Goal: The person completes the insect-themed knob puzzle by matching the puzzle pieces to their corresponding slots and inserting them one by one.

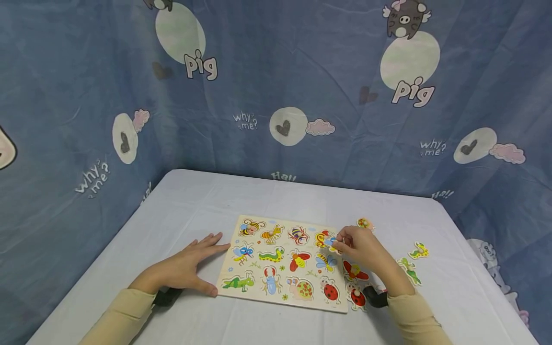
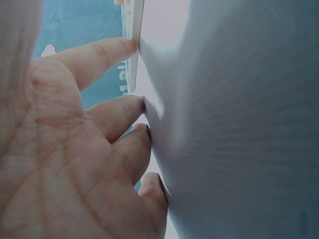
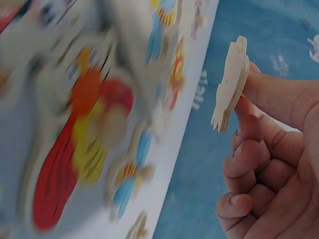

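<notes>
A wooden insect puzzle board [image 1: 316, 305] lies on the white table, its surface printed with bright bugs. Spread at its left side, my left hand [image 1: 185, 266] has the index fingertip on the board's edge and the thumb near the lower left corner. The left wrist view shows the index finger [image 2: 107, 57] against that edge, other fingertips resting on the cloth. My right hand [image 1: 360, 244] pinches a puzzle piece [image 3: 232, 82] between thumb and fingers, over the board's upper right picture. Blue shows on its front in the head view; its bare wood back faces the right wrist camera.
Right of the board lie loose pieces: a red-winged insect [image 1: 353, 271], a ladybug [image 1: 357, 298], a grasshopper [image 1: 408, 271], a caterpillar [image 1: 419, 250] and a snail [image 1: 363, 223]. A blue printed curtain [image 1: 258, 153] hangs behind the white table [image 1: 194, 196].
</notes>
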Demonstrator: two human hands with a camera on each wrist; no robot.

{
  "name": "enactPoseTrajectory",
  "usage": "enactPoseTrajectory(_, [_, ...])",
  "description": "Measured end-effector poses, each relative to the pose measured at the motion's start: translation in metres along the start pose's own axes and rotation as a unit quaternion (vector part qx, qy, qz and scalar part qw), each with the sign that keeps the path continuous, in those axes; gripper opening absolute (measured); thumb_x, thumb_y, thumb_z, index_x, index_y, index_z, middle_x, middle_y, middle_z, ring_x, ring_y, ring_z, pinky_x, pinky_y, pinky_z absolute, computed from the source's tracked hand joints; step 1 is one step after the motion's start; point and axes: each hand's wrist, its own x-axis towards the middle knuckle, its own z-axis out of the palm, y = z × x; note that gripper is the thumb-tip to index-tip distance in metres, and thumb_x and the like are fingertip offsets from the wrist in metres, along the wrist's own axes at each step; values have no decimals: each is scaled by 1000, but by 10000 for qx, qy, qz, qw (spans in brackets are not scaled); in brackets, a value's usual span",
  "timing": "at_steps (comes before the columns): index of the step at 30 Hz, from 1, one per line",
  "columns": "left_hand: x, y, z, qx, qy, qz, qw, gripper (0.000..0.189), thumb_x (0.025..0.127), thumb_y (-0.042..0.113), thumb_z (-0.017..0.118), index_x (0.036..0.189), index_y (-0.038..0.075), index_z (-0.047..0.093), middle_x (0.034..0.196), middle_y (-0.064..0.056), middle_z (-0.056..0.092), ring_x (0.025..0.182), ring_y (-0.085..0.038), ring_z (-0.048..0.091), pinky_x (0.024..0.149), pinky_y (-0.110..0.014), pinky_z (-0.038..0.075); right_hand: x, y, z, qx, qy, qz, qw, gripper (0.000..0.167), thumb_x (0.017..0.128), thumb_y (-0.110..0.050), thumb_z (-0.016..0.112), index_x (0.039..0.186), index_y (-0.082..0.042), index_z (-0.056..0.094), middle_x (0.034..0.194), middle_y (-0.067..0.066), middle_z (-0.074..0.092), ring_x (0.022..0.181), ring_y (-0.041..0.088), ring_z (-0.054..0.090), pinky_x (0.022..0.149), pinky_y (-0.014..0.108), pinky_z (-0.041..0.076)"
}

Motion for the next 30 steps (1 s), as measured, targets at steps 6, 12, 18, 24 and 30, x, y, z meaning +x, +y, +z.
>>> enactPoseTrajectory(6, [0, 1, 0, 9, -11, -29, 10000, 117, 68, 62, 96, 165, 19, 46, 178, -23, 22, 164, -54, 16, 129, -79, 10, 15, -18, 12, -37, -137, -155, 9998, 17, 101, -22, 76, 90, -12, 69, 68, -4, 49, 59, 8, 42, 56, 22, 37])
enactPoseTrajectory(12, [-1, 3, -1, -24, -5, -31, 10000, 117, 67, 61, 97, 164, 18, 47, 178, -23, 22, 164, -54, 16, 129, -78, 10, 29, -33, 21, -18, -302, -241, 9993, 16, 101, -22, 76, 91, -12, 70, 67, -5, 48, 59, 7, 39, 58, 22, 36])
enactPoseTrajectory(18, [-1, 2, 0, -47, -18, -70, 10000, 117, 67, 61, 97, 164, 19, 47, 179, -22, 21, 164, -53, 15, 129, -78, 9, 39, -41, 29, 5, -427, -473, 9980, 14, 102, -22, 76, 94, -12, 71, 68, -5, 51, 57, 7, 41, 56, 22, 36])
enactPoseTrajectory(24, [-1, 1, 0, -19, -9, -58, 10000, 118, 67, 60, 98, 164, 20, 46, 179, -22, 21, 164, -53, 15, 129, -78, 9, 47, -49, 35, -64, -456, -710, 9964, 15, 102, -24, 76, 94, -13, 71, 68, -5, 53, 56, 6, 40, 56, 21, 36])
enactPoseTrajectory(30, [-1, 0, 0, 2, -11, -46, 10000, 118, 67, 59, 98, 165, 19, 46, 179, -22, 21, 164, -54, 16, 129, -78, 10, 51, -56, 41, -1, -490, -801, 9956, 16, 102, -22, 75, 91, -12, 70, 69, -5, 55, 57, 6, 40, 57, 21, 36])
